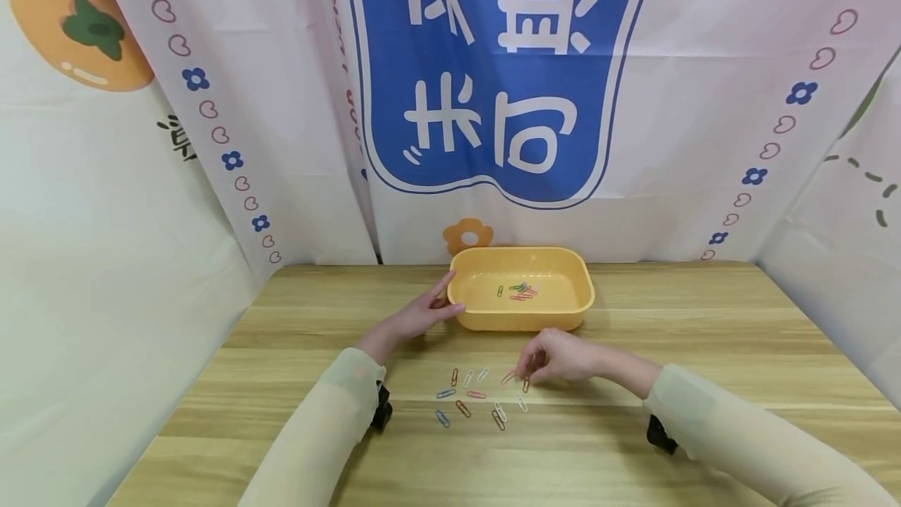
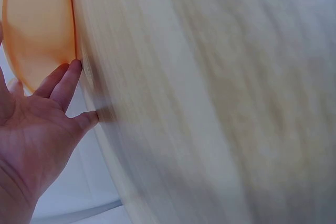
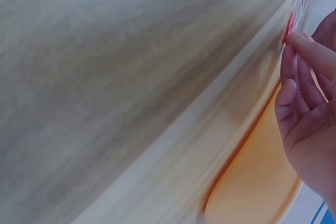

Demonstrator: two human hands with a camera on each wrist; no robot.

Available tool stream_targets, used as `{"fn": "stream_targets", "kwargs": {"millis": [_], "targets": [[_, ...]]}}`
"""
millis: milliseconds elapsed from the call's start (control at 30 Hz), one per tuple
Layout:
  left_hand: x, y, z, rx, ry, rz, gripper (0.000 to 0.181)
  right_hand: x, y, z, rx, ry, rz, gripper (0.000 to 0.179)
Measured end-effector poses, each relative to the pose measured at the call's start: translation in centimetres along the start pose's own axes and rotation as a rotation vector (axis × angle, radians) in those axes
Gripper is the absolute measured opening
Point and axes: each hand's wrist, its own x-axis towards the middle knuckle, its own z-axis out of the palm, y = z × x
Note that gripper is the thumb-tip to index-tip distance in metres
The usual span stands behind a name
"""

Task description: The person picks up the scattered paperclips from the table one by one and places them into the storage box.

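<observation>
At the far edge of the wood-grained table (image 1: 563, 452), the tub (image 1: 521, 321) looks glossy plastic, the hanging (image 1: 486, 69) creased cloth.

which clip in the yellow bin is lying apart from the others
The green paper clip on the left inside the yellow bin: it lies alone, with a gap between it and the other clips, which are bunched together.

Tray (image 1: 522, 321): plain yellow, orange-tinged in both wrist views.
Inner clips (image 1: 522, 296): green, red, pink.
Loose clips (image 1: 476, 394): blue, white, pink, brownish red.
Table (image 1: 317, 319): light wood, streaky yellow-brown grain.
Sleeves (image 1: 303, 444): plain, pale cream.
Wrist cameras (image 1: 381, 408): black.
Backdrop (image 1: 310, 210): white.
Its panel (image 1: 489, 61): blue, white characters (image 1: 448, 116), blue-and-white edging (image 1: 363, 84).
Side borders: blue flowers (image 1: 232, 160), paired pinkish-red hearts (image 1: 220, 134).
Fruit (image 1: 56, 14): orange, green leaf (image 1: 95, 28).
</observation>
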Motion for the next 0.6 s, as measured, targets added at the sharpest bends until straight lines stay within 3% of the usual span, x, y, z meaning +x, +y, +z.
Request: {"fn": "stream_targets", "kwargs": {"millis": [133,367,600], "targets": [[-0.1,0.3,-0.1,-0.002,-0.015,-0.013,0.081,0.0,0.2,-0.1,-0.024,-0.001,-0.006,0.016],[-1.8,2.9,-0.3,-0.015,-0.036,-0.014,0.080,0.3,0.3,-0.1,-0.068,-0.001,-0.050,0.011],[-2.1,3.2,-0.3,-0.036,-0.036,-0.008,0.080,0.7,0.2,-0.1,-0.103,-0.033,-0.038,0.013]]}}
